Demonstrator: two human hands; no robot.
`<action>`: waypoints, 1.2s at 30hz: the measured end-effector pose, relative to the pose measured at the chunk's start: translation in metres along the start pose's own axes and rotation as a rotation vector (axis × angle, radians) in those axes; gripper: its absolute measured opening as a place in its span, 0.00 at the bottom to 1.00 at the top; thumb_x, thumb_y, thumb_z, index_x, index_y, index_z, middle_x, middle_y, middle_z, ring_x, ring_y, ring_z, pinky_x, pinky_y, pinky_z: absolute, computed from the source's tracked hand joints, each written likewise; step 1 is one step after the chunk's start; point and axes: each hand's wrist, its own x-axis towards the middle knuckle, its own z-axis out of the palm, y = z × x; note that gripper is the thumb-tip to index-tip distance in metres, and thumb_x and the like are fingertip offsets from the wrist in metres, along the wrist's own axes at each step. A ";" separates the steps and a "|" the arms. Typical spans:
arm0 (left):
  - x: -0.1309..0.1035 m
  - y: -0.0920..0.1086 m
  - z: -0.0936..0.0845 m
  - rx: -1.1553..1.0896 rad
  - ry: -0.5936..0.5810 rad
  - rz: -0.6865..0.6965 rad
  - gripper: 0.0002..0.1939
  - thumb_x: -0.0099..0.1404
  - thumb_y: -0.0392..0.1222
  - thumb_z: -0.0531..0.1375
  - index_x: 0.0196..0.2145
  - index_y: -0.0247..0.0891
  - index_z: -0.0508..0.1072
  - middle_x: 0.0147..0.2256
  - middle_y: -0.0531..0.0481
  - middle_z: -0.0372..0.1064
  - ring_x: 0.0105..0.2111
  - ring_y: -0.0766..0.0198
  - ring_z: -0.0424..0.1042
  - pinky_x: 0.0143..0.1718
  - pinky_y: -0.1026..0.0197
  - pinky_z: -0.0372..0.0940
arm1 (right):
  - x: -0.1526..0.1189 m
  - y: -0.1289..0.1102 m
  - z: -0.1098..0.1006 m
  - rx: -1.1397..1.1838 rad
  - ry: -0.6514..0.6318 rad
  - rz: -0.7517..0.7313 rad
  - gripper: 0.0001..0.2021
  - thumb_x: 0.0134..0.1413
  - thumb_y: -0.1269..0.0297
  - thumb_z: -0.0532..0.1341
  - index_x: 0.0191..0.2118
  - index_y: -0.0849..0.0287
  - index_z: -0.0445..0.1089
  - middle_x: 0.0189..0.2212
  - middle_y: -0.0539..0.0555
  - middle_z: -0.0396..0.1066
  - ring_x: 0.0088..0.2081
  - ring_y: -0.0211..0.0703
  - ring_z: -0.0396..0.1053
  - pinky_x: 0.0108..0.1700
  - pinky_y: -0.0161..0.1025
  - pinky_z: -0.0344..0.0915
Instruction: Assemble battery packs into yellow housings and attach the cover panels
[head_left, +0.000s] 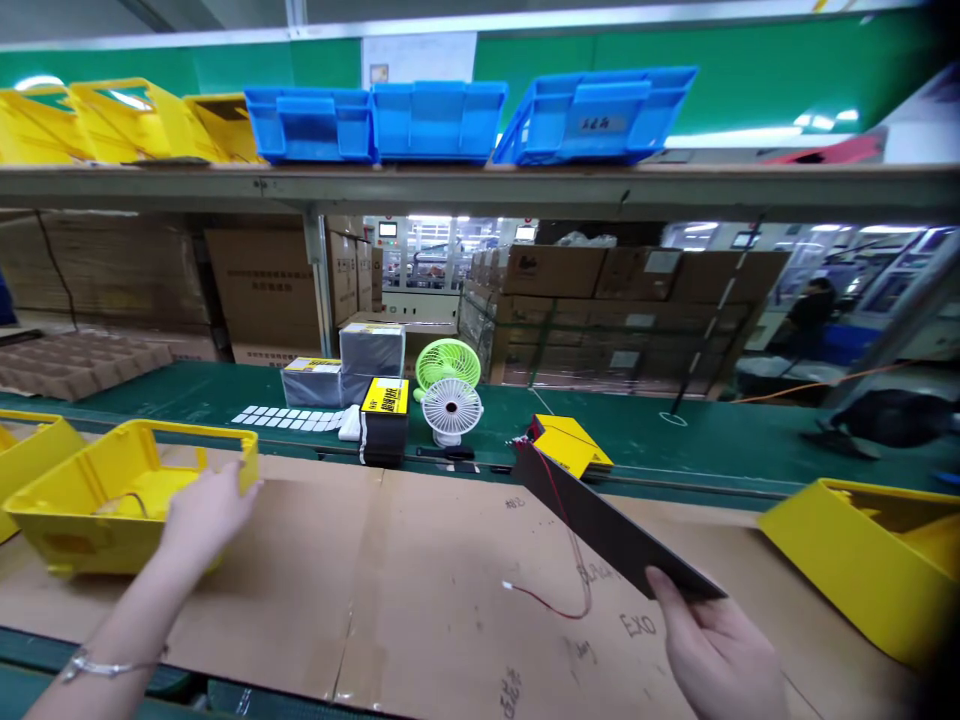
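My left hand (206, 510) reaches over the near right side of an open yellow plastic housing (82, 535), its fingers closed on the right wall. A short wire shows inside that housing. In my right hand (712, 640) is a thin dark flat panel (607, 525), pinched at its near end and tilted above the cardboard. From the panel, a thin red and black wire (589, 590) with a white connector hangs down toward the cardboard sheet (442, 590). Just behind the panel's far end lies a stack of yellow sheets (574, 445).
More yellow housings stand at the left edge (37, 455) and right (862, 570). On the green bench (645, 450) are a white fan (452, 408), a green fan (457, 362), boxes (373, 350) and white labels (289, 417). Blue bins (439, 120) line the shelf above.
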 end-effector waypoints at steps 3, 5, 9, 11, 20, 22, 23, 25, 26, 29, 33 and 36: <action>-0.041 0.043 0.008 -0.418 -0.171 0.162 0.23 0.50 0.53 0.60 0.42 0.40 0.73 0.36 0.39 0.73 0.40 0.40 0.71 0.46 0.41 0.59 | 0.002 -0.015 0.007 0.055 0.000 -0.020 0.22 0.45 0.47 0.57 0.35 0.62 0.74 0.28 0.58 0.76 0.38 0.59 0.73 0.37 0.45 0.70; -0.060 0.061 0.009 -0.948 -0.433 0.108 0.15 0.52 0.47 0.60 0.38 0.41 0.74 0.36 0.41 0.74 0.43 0.42 0.70 0.48 0.43 0.59 | 0.004 -0.023 0.011 0.094 -0.002 -0.034 0.21 0.46 0.48 0.57 0.35 0.62 0.73 0.28 0.58 0.76 0.38 0.58 0.73 0.36 0.43 0.70; -0.057 0.078 0.012 -1.371 -0.381 0.091 0.14 0.50 0.34 0.60 0.37 0.40 0.74 0.49 0.41 0.67 0.62 0.54 0.45 0.61 0.51 0.41 | 0.011 -0.032 0.012 0.200 0.009 -0.054 0.20 0.45 0.50 0.60 0.37 0.63 0.73 0.31 0.58 0.76 0.39 0.55 0.73 0.37 0.40 0.70; -0.043 0.084 0.019 -1.251 -0.281 0.141 0.21 0.43 0.29 0.64 0.38 0.40 0.74 0.54 0.43 0.63 0.64 0.55 0.35 0.62 0.50 0.32 | 0.014 -0.037 0.010 0.246 -0.017 -0.055 0.19 0.45 0.52 0.61 0.38 0.63 0.73 0.31 0.57 0.76 0.38 0.54 0.73 0.37 0.39 0.70; -0.034 0.125 0.050 -1.348 -0.576 0.109 0.27 0.45 0.28 0.64 0.45 0.41 0.72 0.46 0.42 0.70 0.41 0.49 0.71 0.50 0.43 0.59 | 0.027 -0.090 0.014 0.498 -0.432 -0.287 0.17 0.51 0.56 0.59 0.45 0.59 0.67 0.41 0.56 0.73 0.44 0.51 0.70 0.46 0.45 0.67; -0.041 0.137 0.057 -1.397 -0.560 0.130 0.22 0.47 0.29 0.64 0.41 0.39 0.74 0.41 0.43 0.72 0.41 0.52 0.71 0.52 0.46 0.57 | 0.027 -0.102 0.023 0.470 -0.500 -0.343 0.15 0.53 0.57 0.57 0.44 0.58 0.67 0.40 0.56 0.73 0.43 0.50 0.70 0.46 0.46 0.67; -0.045 0.143 0.062 -1.414 -0.553 0.144 0.19 0.48 0.30 0.64 0.40 0.38 0.75 0.40 0.44 0.73 0.42 0.53 0.71 0.53 0.48 0.56 | 0.026 -0.107 0.027 0.454 -0.514 -0.368 0.14 0.54 0.57 0.57 0.43 0.58 0.67 0.40 0.56 0.73 0.43 0.50 0.70 0.46 0.47 0.66; -0.051 0.155 0.070 -1.445 -0.529 0.180 0.15 0.49 0.32 0.64 0.38 0.38 0.75 0.40 0.44 0.73 0.44 0.53 0.69 0.54 0.51 0.54 | 0.025 -0.116 0.037 0.432 -0.528 -0.411 0.12 0.54 0.58 0.56 0.41 0.58 0.67 0.38 0.55 0.73 0.41 0.49 0.70 0.46 0.47 0.66; -0.054 0.160 0.074 -1.458 -0.512 0.197 0.14 0.50 0.32 0.63 0.38 0.37 0.75 0.41 0.44 0.73 0.46 0.53 0.68 0.55 0.52 0.53 | 0.024 -0.119 0.041 0.429 -0.530 -0.428 0.12 0.54 0.58 0.56 0.41 0.58 0.67 0.37 0.55 0.73 0.41 0.49 0.70 0.47 0.47 0.65; -0.058 0.170 0.079 -1.476 -0.459 0.242 0.14 0.53 0.34 0.61 0.40 0.38 0.75 0.42 0.45 0.73 0.48 0.53 0.66 0.54 0.55 0.53 | 0.024 -0.123 0.047 0.433 -0.549 -0.467 0.12 0.54 0.59 0.56 0.42 0.59 0.68 0.37 0.55 0.73 0.42 0.48 0.69 0.47 0.46 0.65; -0.061 0.170 0.076 -1.455 -0.414 0.283 0.15 0.54 0.34 0.60 0.41 0.38 0.74 0.39 0.46 0.74 0.45 0.54 0.67 0.53 0.56 0.54 | 0.036 -0.112 0.045 0.352 -0.645 -0.465 0.13 0.52 0.59 0.57 0.41 0.58 0.70 0.37 0.53 0.75 0.40 0.48 0.71 0.44 0.44 0.67; -0.064 0.166 0.072 -1.428 -0.413 0.300 0.11 0.52 0.33 0.60 0.35 0.37 0.76 0.35 0.47 0.74 0.41 0.53 0.68 0.51 0.55 0.54 | 0.047 -0.098 0.041 0.123 -0.736 -0.470 0.11 0.51 0.58 0.57 0.35 0.57 0.74 0.33 0.52 0.76 0.36 0.49 0.73 0.38 0.42 0.69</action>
